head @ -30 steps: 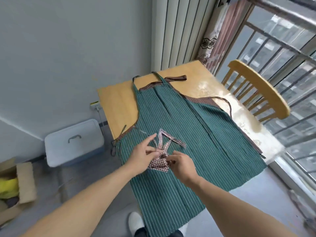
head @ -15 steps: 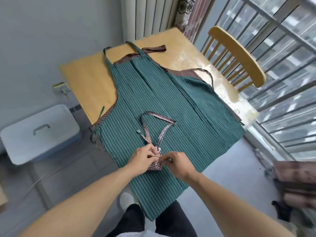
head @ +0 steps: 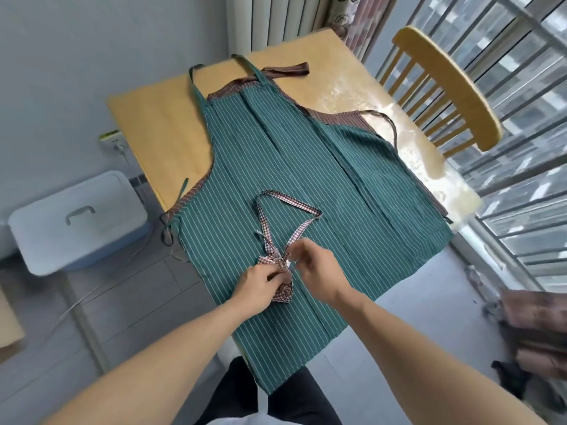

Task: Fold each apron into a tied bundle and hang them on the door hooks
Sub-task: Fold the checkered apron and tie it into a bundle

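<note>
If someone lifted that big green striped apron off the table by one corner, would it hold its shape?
Probably not. The green striped apron looks like thin cloth: its near end already droops over the table edge, so it would likely hang limp. It seems light for its size. Its thin ties curl loosely and would probably dangle and snag.
</note>
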Available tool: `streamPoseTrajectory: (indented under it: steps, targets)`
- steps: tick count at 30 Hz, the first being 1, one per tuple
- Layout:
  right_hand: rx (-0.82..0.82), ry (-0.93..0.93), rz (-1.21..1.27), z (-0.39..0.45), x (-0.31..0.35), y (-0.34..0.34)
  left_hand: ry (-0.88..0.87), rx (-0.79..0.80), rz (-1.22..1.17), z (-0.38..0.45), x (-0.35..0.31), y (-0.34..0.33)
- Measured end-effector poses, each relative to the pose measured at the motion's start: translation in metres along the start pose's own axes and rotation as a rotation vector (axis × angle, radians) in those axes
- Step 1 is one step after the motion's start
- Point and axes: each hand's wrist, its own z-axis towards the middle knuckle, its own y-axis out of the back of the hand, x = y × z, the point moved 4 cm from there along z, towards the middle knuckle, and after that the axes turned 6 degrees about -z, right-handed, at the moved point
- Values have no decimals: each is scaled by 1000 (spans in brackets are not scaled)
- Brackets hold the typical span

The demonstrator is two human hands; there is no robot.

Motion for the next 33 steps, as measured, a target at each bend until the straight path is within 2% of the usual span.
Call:
streamPoseTrajectory:
  steps: [3, 5, 12, 17, 20, 22, 26, 27, 33]
  targets:
    - [179, 21, -241, 6, -8, -12, 11, 23, 15, 2, 3, 1]
    - [236, 27, -306, 7, -11, -19, -11, 35, 4, 2, 4, 4]
    - [88, 122, -412, 10, -4, -9, -36, -44, 22, 0, -6, 19]
    - [52, 222, -367, 6, 9, 8, -1, -43, 21, 3, -5, 21]
    - [7, 314, -479, -4, 18, 9, 6, -16, 21, 3, -5, 21]
    - [54, 294, -440, -9, 20, 5, -5, 1, 26, 2, -5, 21]
    - [222, 11, -119, -15, 10, -6, -4, -19, 5, 0, -6, 22]
    - [236, -13, -81, -15, 7, -10, 4, -31, -7, 1, -5, 21]
    - [135, 95, -216, -9, 3, -28, 6, -81, -29, 4, 0, 22]
